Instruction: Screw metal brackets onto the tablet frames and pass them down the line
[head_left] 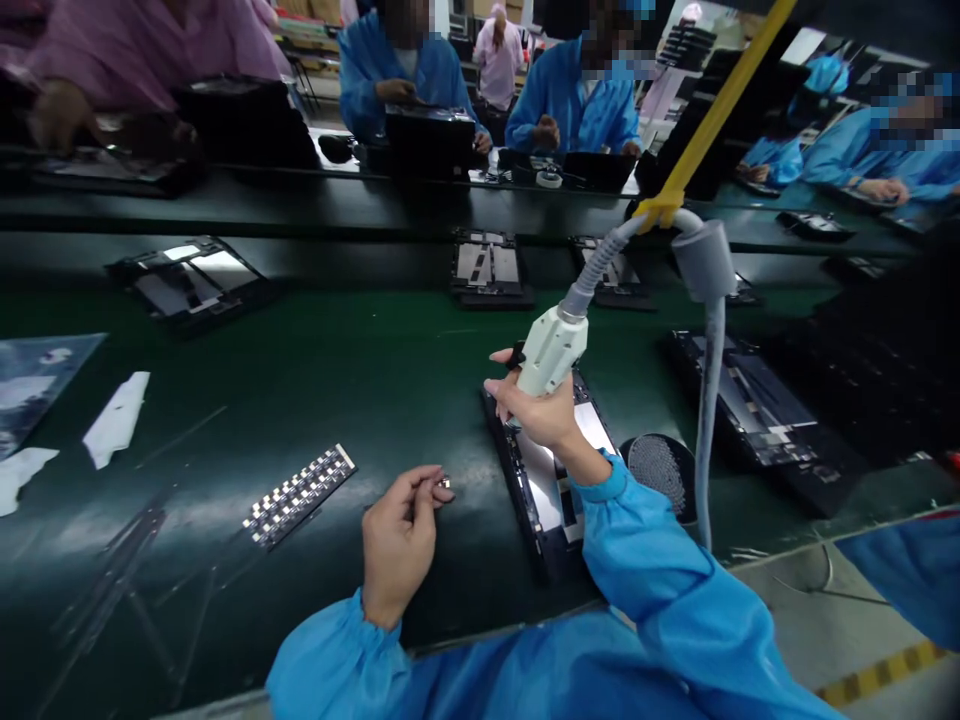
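My left hand (401,540) pinches a tiny shiny metal part (445,483) between thumb and fingertip, just above the green work surface. My right hand (544,408) is wrapped round a pale electric screwdriver (553,350), which hangs from a grey cable and a yellow strap. Its lower end is hidden behind my fingers. Under the right hand and forearm lies an opened tablet-like device (536,470) with silvery panels in a black frame. To the left of my left hand rests a dark strip (300,495) carrying rows of small bright parts.
A round black dish of small screws (656,475) sits right of the device. More opened devices (487,265) lie farther back and at right (750,395). White scraps (116,418) and a plastic bag (41,385) lie at left. Co-workers sit across the bench.
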